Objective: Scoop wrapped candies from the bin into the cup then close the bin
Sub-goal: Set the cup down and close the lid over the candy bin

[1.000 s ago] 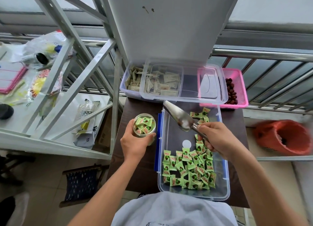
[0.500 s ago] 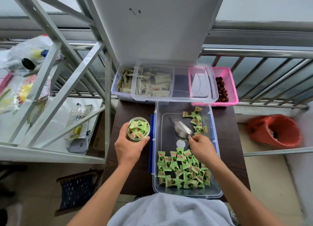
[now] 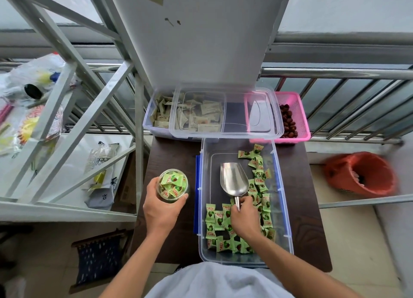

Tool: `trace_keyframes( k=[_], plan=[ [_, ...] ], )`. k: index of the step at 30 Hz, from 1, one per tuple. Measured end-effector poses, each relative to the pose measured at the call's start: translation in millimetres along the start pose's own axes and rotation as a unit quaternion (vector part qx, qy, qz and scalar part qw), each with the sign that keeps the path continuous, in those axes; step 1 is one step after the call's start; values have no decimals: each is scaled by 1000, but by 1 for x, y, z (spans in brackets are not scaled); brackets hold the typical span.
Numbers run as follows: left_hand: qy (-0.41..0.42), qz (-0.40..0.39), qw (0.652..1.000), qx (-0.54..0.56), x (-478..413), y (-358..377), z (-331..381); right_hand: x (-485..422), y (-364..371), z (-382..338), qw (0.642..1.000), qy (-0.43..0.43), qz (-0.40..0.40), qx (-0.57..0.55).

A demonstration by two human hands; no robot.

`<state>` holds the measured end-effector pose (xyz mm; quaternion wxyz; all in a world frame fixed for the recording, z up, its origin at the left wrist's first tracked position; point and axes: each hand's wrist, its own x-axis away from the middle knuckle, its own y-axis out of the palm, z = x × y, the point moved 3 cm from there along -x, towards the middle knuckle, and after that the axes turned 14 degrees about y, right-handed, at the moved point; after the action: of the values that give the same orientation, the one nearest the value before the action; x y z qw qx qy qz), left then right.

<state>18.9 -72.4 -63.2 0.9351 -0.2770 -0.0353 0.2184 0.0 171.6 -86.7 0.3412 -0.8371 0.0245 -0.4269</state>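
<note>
Dark table [image 3: 169, 154], left hand [image 3: 159, 208] gripping candy-filled cup [image 3: 172, 184], right hand [image 3: 243, 218] clasping scoop [image 3: 233, 181] in candy bin [image 3: 282, 208]

I see a dark wooden tabletop [image 3: 299, 199] carrying the open clear bin [image 3: 282, 212] of green wrapped candies, which takes up its right half. At the far edge sit a second clear bin [image 3: 149, 121] of pale packets and a pink basket [image 3: 302, 123] of dark red fruit.
</note>
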Motion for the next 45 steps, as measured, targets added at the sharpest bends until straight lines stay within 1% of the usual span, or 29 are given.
trace_keyframes(
  k=[5, 7, 8, 11, 12, 14, 16, 19, 21, 23, 26, 28, 31, 35, 40, 41, 45],
  plan=[
    [-19, -18, 1000, -1, -3, -2, 3, -6, 3, 4, 997, -8, -10, 83],
    [-1, -16, 1000, -1, -4, -2, 17, -8, -3, 3, 996, -19, -2, 85],
    [26, -11, 1000, -13, -3, -1, 26, -9, -7, 2, 996, -27, 4, 82],
    [157, 2, 986, -59, -2, 10, 60, -15, -22, -7, 996, -56, 22, 69],
    [191, -5, 979, -68, -2, 18, 70, -17, -27, -11, 995, -69, 32, 71],
    [228, -41, 970, -76, -6, 36, 88, -21, -35, -20, 991, -93, 54, 83],
    [227, -87, 967, -78, -13, 55, 104, -25, -40, -30, 987, -114, 69, 88],
    [196, -145, 966, -86, -27, 79, 121, -29, -48, -47, 979, -151, 93, 100],
    [192, -177, 959, -108, -40, 96, 126, -31, -55, -62, 966, -189, 130, 117],
    [194, -199, 950, -142, -57, 110, 128, -32, -62, -81, 946, -227, 179, 144],
    [226, -217, 925, -213, -83, 125, 128, -38, -70, -112, 897, -298, 254, 205],
    [246, -229, 906, -258, -98, 132, 129, -45, -76, -130, 878, -318, 278, 226],
    [265, -235, 887, -297, -116, 137, 132, -55, -84, -152, 864, -319, 283, 267],
    [268, -247, 876, -315, -128, 139, 129, -66, -83, -169, 837, -336, 274, 333],
    [282, -259, 858, -342, -130, 140, 119, -67, -74, -171, 822, -357, 263, 357],
    [281, -260, 859, -340, -131, 140, 117, -66, -73, -170, 823, -360, 261, 355],
    [252, -255, 880, -311, -131, 134, 111, -65, -72, -164, 816, -380, 262, 348]
  ],
)
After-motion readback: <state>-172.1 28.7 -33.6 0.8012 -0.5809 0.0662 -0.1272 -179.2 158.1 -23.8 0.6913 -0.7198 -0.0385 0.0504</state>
